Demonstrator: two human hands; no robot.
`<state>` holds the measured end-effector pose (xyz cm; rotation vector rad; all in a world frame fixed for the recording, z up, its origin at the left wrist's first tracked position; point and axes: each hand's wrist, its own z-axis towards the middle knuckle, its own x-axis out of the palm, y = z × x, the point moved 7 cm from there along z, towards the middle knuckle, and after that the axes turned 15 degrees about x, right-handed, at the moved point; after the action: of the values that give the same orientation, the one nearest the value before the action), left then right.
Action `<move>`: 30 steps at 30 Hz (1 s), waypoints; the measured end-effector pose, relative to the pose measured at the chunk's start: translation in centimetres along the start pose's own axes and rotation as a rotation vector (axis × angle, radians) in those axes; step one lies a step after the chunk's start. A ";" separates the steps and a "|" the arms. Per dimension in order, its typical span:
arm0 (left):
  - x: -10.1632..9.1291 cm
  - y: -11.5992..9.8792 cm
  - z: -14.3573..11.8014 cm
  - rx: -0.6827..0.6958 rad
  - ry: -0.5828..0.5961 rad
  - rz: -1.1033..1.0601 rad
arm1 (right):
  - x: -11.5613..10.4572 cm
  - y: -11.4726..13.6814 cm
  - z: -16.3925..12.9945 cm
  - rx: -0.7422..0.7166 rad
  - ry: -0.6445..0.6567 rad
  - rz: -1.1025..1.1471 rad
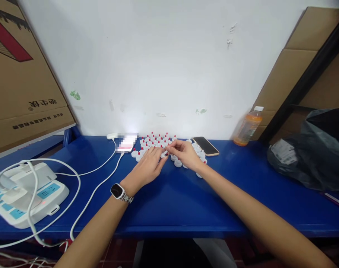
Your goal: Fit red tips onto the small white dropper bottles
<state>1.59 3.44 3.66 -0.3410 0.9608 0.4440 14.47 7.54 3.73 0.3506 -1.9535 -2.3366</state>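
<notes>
Many small white translucent caps with red pointed tips (pixel 152 143) stand in a cluster on the blue table, near the wall. In front of this cluster, my left hand (pixel 150 163) is closed with its thumb and fingers around one white cap (pixel 164 153). From the right, my right hand (pixel 185 153) pinches at the same cap, thumb and forefinger meeting my left fingertips. The fingers hide most of that cap. More white caps (pixel 178 163), mostly without visible red tips, lie under and beside my right hand.
A dark-screened phone (pixel 205 146) lies right of the caps; a charging phone (pixel 127 143) lies left. An orange drink bottle (pixel 248 126) and a black plastic bag (pixel 309 152) are at right. A power strip (pixel 38 201) with looping white cables covers the table's left.
</notes>
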 end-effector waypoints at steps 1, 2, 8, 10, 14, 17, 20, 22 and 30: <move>0.0 -0.1 0.1 0.002 -0.007 -0.001 | -0.1 0.0 -0.1 0.004 -0.024 0.018; -0.1 -0.3 0.1 0.005 -0.017 -0.002 | -0.2 0.0 -0.3 0.006 -0.059 0.028; -0.1 -1.0 0.3 0.024 -0.067 0.025 | 0.1 1.7 -2.4 -0.167 -0.281 -0.488; -0.1 -1.1 0.4 0.036 -0.066 0.031 | 0.7 2.5 -3.1 -0.258 -0.307 -0.702; -0.4 -1.2 0.5 0.037 -0.073 0.017 | 1.1 3.0 -3.2 -0.272 -0.331 -0.977; -0.3 -1.1 0.5 0.042 -0.051 0.022 | 1.2 3.0 -3.1 -0.264 -0.330 -1.110; 0.1 -0.9 0.3 0.047 -0.023 0.031 | 1.6 2.9 -3.1 -0.287 -0.291 -1.166; 0.4 -0.9 0.3 0.056 -0.015 0.023 | 1.8 2.7 -3.0 -0.293 -0.253 -1.157; 0.5 -1.4 0.6 0.074 -0.034 -0.088 | 0.1 2.4 -3.5 -0.192 -0.202 -0.786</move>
<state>2.98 2.59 3.65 -0.3066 0.9231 0.3328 14.93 3.66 5.51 1.0671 -1.8655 -3.0943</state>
